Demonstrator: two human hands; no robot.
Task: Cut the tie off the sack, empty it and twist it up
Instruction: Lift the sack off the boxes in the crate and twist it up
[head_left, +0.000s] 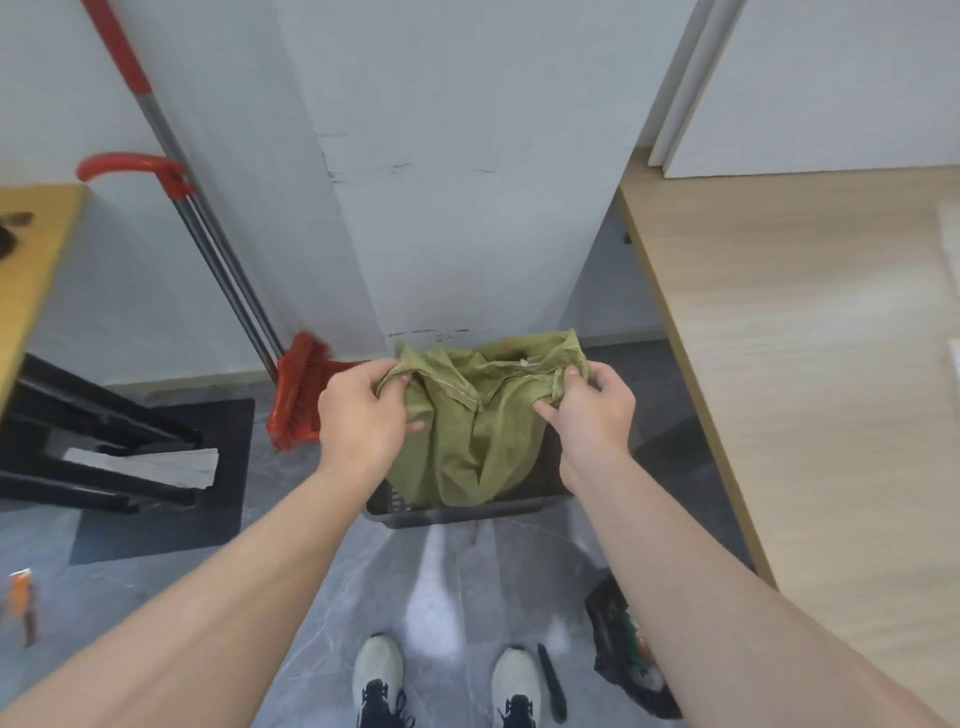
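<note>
Half the basket (457, 512) behind sack (478, 431)

Your forearms are bare, with no sleeves, and your left hand (358, 415) and right hand (592, 410) are ungloved. Your shoes (378, 675) are pale with black laces.

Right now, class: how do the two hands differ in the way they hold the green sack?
The left hand grips the sack at its left rim, thumb on top; the right hand pinches the right rim, fingers curled under bunched cloth. The left sits slightly lower than the right. Both hold the mouth over the black basket.
</note>
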